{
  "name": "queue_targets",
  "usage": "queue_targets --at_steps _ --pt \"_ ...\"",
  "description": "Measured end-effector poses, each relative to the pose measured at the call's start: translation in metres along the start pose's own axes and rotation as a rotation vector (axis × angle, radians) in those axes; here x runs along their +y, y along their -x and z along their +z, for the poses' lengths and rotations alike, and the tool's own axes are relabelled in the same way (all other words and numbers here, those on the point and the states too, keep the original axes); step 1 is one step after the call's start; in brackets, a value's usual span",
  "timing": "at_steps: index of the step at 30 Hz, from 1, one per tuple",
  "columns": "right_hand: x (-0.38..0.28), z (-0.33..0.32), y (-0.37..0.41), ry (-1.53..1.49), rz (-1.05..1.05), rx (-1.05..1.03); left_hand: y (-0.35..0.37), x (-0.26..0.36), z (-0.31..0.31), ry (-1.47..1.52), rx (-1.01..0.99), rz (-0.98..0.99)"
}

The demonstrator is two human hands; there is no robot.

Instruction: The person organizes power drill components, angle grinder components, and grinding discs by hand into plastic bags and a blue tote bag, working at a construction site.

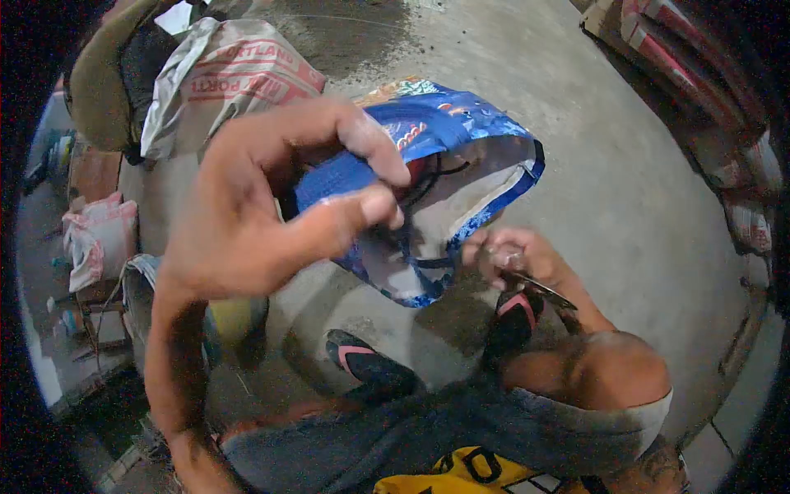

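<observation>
My left hand (247, 198) is large and raised close to the camera, its thumb and forefinger curled toward each other in a pinch. Anything between those fingertips is too small to make out. Behind it lies a blue printed bag (485, 123), its mouth gaping toward me and showing a pale lining and dark cords or straps. By the bag's lower right rim, my right hand (527, 257) is closed around a thin metal tool (547, 290), whose shiny narrow end sticks out below the fingers.
A Portland cement sack (247, 70) stands at the upper left, and a smaller white-and-red sack (100, 239) farther left. Dark grit (350, 37) covers floor at the top. Cartons (691, 58) line the right side. My sandalled feet (370, 362) are below the bag.
</observation>
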State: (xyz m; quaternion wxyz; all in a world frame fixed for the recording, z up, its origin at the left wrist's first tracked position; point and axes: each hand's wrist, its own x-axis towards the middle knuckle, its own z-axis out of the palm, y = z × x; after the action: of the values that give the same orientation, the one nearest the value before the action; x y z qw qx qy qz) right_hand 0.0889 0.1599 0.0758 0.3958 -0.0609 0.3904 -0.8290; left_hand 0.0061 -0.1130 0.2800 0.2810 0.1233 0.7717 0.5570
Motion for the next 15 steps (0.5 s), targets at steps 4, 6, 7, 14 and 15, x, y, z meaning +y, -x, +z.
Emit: queue_targets --at_steps 4,6,7,14,15 --pt "-0.042 0.006 -0.002 0.231 -0.058 -0.021 -0.003 0.001 -0.002 0.027 -0.016 0.166" --pt "-0.047 0.015 -0.012 0.439 -0.043 -0.082 -0.003 0.005 -0.003 0.020 -0.038 0.191" --pt "-0.046 0.018 -0.017 0.547 0.002 -0.135 -0.002 0.009 -0.005 0.012 -0.041 0.206" --pt "-0.013 0.002 -0.012 0.984 0.456 -0.403 0.005 0.021 -0.027 -0.036 0.051 0.348" --pt "-0.012 -0.004 -0.006 1.019 0.421 -0.359 0.009 0.021 -0.028 -0.033 0.049 0.322"
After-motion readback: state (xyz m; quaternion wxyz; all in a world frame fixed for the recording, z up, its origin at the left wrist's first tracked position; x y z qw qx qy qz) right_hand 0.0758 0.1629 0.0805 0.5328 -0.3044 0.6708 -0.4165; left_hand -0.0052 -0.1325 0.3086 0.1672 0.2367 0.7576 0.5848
